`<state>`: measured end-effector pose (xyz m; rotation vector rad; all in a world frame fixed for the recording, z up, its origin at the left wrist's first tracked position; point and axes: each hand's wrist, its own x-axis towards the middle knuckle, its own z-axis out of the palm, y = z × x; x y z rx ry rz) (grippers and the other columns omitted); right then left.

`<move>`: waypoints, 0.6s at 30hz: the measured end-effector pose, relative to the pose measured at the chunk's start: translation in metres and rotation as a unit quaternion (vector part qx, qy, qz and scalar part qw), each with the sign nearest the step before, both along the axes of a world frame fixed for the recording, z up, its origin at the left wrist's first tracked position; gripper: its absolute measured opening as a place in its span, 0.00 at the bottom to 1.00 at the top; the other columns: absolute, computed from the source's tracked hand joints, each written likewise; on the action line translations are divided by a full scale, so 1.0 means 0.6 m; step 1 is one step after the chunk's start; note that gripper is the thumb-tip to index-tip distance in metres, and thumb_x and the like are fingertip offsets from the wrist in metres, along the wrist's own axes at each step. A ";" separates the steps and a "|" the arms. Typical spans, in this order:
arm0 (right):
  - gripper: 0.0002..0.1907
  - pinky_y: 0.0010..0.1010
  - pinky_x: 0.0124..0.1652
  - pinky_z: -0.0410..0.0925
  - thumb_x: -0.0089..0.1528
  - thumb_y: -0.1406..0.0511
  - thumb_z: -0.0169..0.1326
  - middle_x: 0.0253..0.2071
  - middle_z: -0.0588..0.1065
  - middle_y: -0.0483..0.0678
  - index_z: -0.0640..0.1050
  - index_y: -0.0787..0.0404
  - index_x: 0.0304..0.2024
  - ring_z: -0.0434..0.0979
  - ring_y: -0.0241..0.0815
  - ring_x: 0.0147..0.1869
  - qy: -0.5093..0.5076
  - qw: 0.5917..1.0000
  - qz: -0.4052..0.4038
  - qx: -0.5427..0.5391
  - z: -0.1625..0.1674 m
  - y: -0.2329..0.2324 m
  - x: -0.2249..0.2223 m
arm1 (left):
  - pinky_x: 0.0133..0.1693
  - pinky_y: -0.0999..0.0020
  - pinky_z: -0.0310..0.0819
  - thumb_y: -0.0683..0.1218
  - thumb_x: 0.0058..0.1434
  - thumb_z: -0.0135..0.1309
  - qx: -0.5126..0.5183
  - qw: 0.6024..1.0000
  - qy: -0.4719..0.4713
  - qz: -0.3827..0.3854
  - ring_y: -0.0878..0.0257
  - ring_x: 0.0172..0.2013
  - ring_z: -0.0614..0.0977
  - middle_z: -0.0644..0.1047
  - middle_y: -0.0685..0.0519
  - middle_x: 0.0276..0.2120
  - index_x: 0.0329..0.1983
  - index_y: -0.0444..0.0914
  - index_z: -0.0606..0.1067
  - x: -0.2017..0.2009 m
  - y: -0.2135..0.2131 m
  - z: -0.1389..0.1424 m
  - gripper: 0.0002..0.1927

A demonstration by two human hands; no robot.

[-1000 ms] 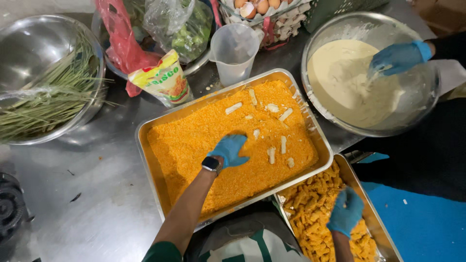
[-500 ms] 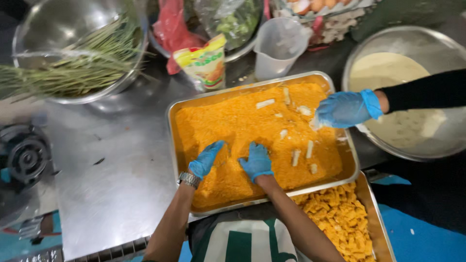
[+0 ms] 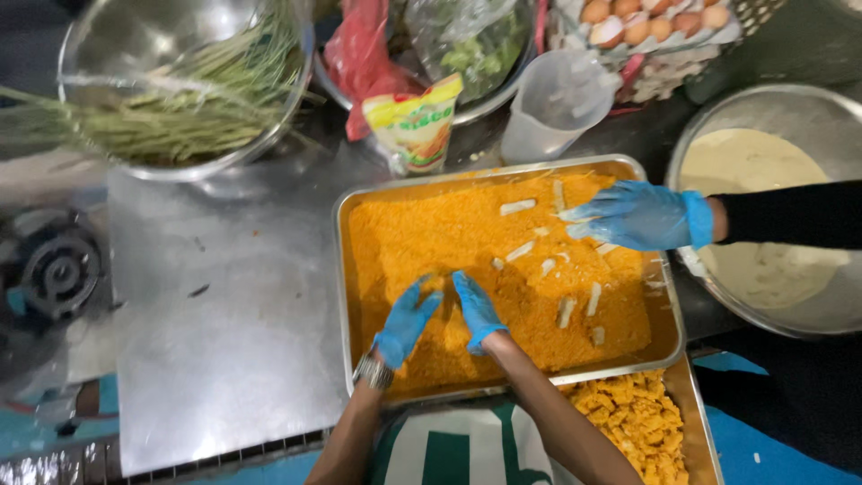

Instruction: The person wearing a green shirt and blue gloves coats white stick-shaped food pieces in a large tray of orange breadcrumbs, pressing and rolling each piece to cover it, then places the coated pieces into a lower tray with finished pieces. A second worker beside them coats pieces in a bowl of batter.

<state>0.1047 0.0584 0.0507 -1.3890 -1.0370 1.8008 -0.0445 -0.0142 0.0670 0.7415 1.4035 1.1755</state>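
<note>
A co-worker's gloved hand (image 3: 639, 216) was reached in from the right, beyond both grips, over white sticks (image 3: 519, 251) strewn at mixed angles. The crumb tray (image 3: 664, 305) was laid long axis left to right. The left hand (image 3: 406, 321) and right hand (image 3: 476, 309) were cupped together in the orange crumbs (image 3: 422, 233); whether anything was clamped could not be told. Since half a second earlier, the hands had been drawn closer.

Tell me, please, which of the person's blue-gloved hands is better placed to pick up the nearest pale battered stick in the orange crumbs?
Probably the right hand: the closest pale stick lies just beyond its fingertips, while the left hand sits farther left.
</note>
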 end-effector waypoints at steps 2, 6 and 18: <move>0.28 0.37 0.51 0.71 0.67 0.47 0.46 0.52 0.80 0.48 0.78 0.59 0.57 0.80 0.44 0.50 0.212 0.929 -0.069 -0.295 0.019 0.000 0.002 | 0.59 0.68 0.69 0.47 0.66 0.55 0.019 1.000 0.003 -0.005 0.65 0.58 0.76 0.77 0.53 0.59 0.65 0.38 0.70 -0.006 -0.014 0.032 0.24; 0.23 0.36 0.50 0.73 0.63 0.55 0.56 0.49 0.80 0.47 0.76 0.60 0.57 0.80 0.39 0.50 0.135 0.965 0.017 -0.225 0.070 -0.002 0.034 | 0.63 0.61 0.70 0.48 0.68 0.60 0.041 0.894 0.440 0.069 0.58 0.58 0.76 0.78 0.50 0.56 0.61 0.40 0.75 -0.042 -0.019 0.023 0.20; 0.21 0.22 0.34 0.65 0.63 0.61 0.57 0.37 0.73 0.40 0.80 0.55 0.58 0.70 0.28 0.36 -0.106 0.988 -0.062 -0.099 0.201 -0.118 0.402 | 0.56 0.65 0.74 0.53 0.67 0.58 -0.041 0.968 0.239 -0.058 0.60 0.53 0.81 0.80 0.46 0.55 0.67 0.33 0.69 0.088 0.165 -0.135 0.30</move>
